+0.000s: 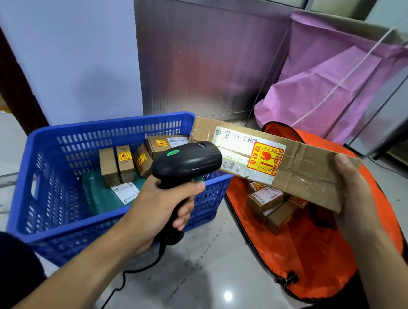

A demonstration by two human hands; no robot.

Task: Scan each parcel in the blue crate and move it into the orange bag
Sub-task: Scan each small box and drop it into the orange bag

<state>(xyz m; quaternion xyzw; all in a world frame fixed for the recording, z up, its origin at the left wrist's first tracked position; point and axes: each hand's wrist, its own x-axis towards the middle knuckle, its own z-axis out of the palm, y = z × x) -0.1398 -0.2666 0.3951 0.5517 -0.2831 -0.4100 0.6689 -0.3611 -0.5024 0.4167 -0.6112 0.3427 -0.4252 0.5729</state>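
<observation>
My left hand (165, 204) grips a black barcode scanner (186, 160) with a green button; its light falls on the white label of a long flat cardboard parcel (303, 168). My right hand (353, 191) holds that parcel by its right end, above the gap between crate and bag. The blue crate (43, 170) on the left holds several small cardboard boxes (118, 167) and a green mailer (103, 196). The orange bag (310, 257) lies open on the floor at right with several small boxes (268, 206) inside.
A pink bag (329, 89) hangs on a metal frame behind the orange bag. A metal panel (202, 56) and a pale wall stand behind the crate. The scanner's black cable (122, 281) trails across the glossy tiled floor toward me.
</observation>
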